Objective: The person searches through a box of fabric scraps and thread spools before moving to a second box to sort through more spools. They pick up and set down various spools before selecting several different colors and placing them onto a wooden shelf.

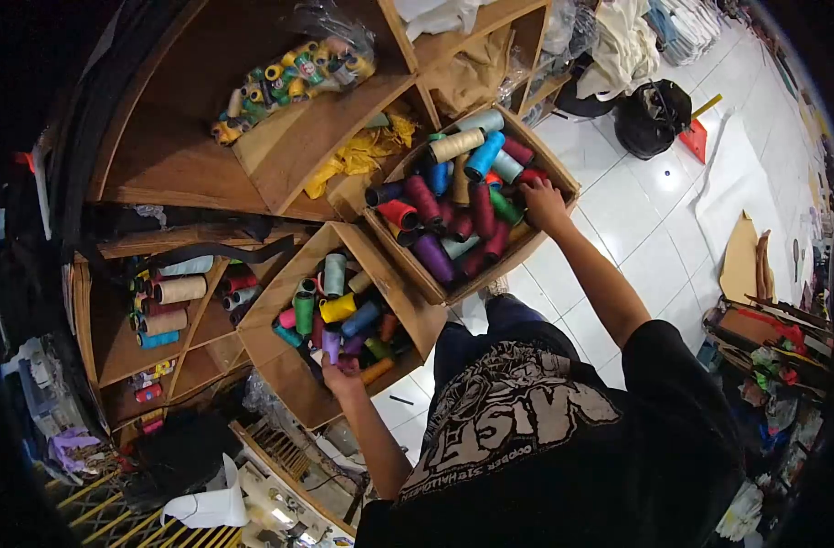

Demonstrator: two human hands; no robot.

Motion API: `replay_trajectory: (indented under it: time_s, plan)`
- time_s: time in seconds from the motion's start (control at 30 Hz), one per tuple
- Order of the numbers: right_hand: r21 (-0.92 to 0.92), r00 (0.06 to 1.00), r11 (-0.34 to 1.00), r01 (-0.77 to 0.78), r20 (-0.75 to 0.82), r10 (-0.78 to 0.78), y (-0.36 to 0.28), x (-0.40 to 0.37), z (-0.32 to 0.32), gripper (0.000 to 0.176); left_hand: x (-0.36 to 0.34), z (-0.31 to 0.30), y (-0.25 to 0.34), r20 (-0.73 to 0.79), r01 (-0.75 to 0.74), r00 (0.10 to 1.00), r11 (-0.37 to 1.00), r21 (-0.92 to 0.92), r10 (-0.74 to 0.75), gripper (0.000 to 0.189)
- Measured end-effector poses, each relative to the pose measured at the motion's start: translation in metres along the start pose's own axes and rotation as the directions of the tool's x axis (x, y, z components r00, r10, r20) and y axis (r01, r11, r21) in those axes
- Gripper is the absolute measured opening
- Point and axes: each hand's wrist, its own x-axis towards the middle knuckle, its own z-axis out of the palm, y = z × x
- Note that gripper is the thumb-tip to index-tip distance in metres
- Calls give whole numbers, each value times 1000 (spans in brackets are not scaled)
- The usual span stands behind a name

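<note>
Two boxes of thread spools stand before me. In the lower left box, my left hand has its fingers against a lilac spool, among green, yellow, blue and orange spools. The upper right box is heaped with maroon, blue, red, cream and purple spools. My right hand lies at that box's right side, its fingers bent over the spools near a green one. What the right fingertips touch is hidden.
Wooden shelves at the left hold more spools, a plastic bag of small spools and yellow cloth. A black bag and red dustpan are on the tiled floor at upper right.
</note>
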Motion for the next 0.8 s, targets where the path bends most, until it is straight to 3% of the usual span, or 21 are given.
replay_trajectory:
  time_s: [0.07, 0.1, 0.13, 0.2, 0.23, 0.27, 0.3, 0.33, 0.4, 0.47, 0.5, 0.57, 0.6, 0.63, 0.67, 0.73, 0.77, 0.8]
  plan:
    - [-2, 1000, 1000, -28, -13, 28, -4, -2, -10, 33, -13, 22, -10, -17, -60, 998, 998, 37, 61, 29]
    - [25, 998, 998, -59, -28, 60, -6, -5, -19, 33, -5, 26, -20, 26, -100, 995, 992, 71, 98, 44]
    - [50, 995, 995, -89, -45, 91, -11, -8, -38, 34, -19, 44, -25, 164, -108, 982, 992, 65, 96, 44]
    - [319, 988, 944, -90, -92, 126, -32, -25, -81, 44, -56, 80, -35, 421, -118, 903, 991, 55, 84, 43]
    - [457, 986, 889, -40, -126, 109, -44, -37, -104, 48, -79, 103, -31, 515, 64, 849, 990, 123, -118, 46]
    - [619, 974, 761, 192, -214, -72, -56, -50, -122, 50, -102, 124, -27, 586, 234, 747, 949, 210, -314, 49]
    - [698, 948, 641, 319, -220, -231, -73, -64, -150, 53, -123, 140, -30, 627, 324, 680, 923, 210, -381, 48]
    - [810, 947, 549, 206, -22, -322, -88, -80, -184, 55, -141, 154, -32, 665, 407, 604, 887, 217, -440, 46]
    - [856, 902, 465, 226, -3, -432, -92, -91, -209, 55, -140, 163, -36, 757, 534, 466, 828, 173, -459, 42]
    - [991, 920, 124, -46, 90, -382, -85, -84, -192, 47, -119, 156, -49, 846, 643, 374, 764, 58, -379, 37]
    - [982, 930, 169, -81, 135, -343, -79, -77, -177, 43, -126, 157, -40, 824, 500, 460, 864, 68, -330, 31]
    - [949, 957, 310, -58, 141, -253, -66, -55, -152, 41, -105, 141, -25, 804, 526, 510, 850, -11, -305, 31]
    - [959, 979, 273, -79, 127, -159, -61, -42, -128, 46, -91, 126, -16, 790, 537, 538, 842, -52, -294, 30]
    - [934, 997, 351, -69, 77, -10, -50, -23, -84, 53, -67, 108, -8, 691, 420, 691, 896, -145, -212, 29]
    - [916, 982, 353, -188, 169, 85, -48, -4, -62, 55, -48, 89, 0, 567, 285, 815, 934, -217, -117, 29]
    - [847, 898, 321, -424, 349, 266, -45, 25, -36, 60, -57, 65, 20, 190, 23, 982, 990, -136, 3, 35]
    - [844, 877, 269, -464, 395, 276, -48, 37, -31, 59, -29, 31, 23, 273, 99, 959, 992, -75, -75, 41]
    - [838, 853, 215, -501, 438, 283, -54, 49, -28, 58, -17, 19, 22, 230, 118, 968, 991, -67, -100, 40]
